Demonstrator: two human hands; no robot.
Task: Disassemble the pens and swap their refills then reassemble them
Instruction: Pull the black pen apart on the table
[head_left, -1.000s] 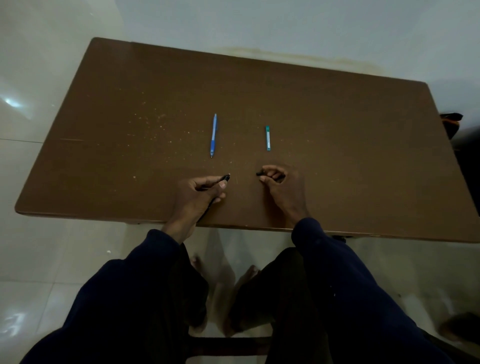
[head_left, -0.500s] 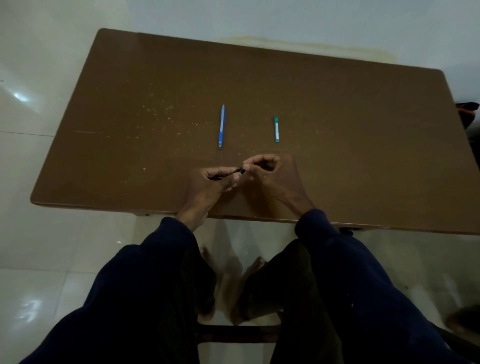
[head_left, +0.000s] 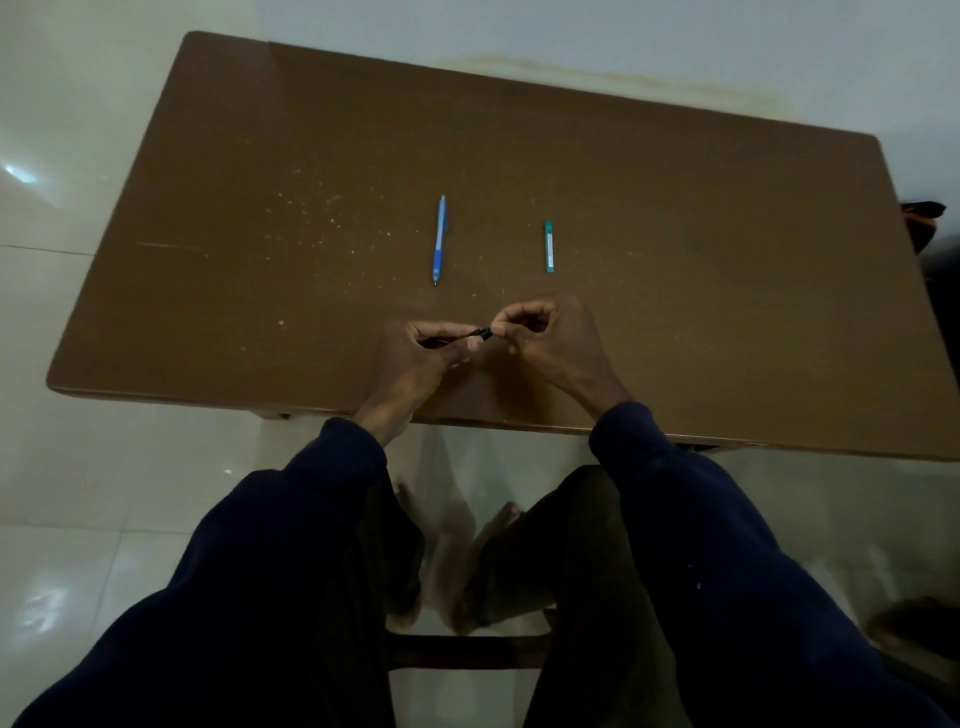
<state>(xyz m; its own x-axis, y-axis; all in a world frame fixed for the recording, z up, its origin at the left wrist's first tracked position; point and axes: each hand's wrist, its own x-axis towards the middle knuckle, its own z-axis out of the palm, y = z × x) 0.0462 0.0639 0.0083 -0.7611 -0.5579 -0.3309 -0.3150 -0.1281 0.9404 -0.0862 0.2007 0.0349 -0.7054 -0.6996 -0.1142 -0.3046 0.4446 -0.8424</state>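
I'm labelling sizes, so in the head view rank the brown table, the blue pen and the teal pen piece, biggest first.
1. brown table
2. blue pen
3. teal pen piece
Both small items lie equally far off, so that's sure.

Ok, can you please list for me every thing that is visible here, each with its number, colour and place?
table: one, brown, middle of the view
floor: one, pale glossy tiles, around the table
blue pen: one, blue, lying on the table beyond the left hand
short teal piece: one, teal, on the table right of the blue pen, apart from it
black pen: one, black, held between both hands
dark object: one, dark, beyond the table's right edge; too dim to name
sleeves: two, dark blue, bottom of the view
feet: two, bare, on the floor
left hand: one, grips the black pen
right hand: one, pinches the black pen's right end
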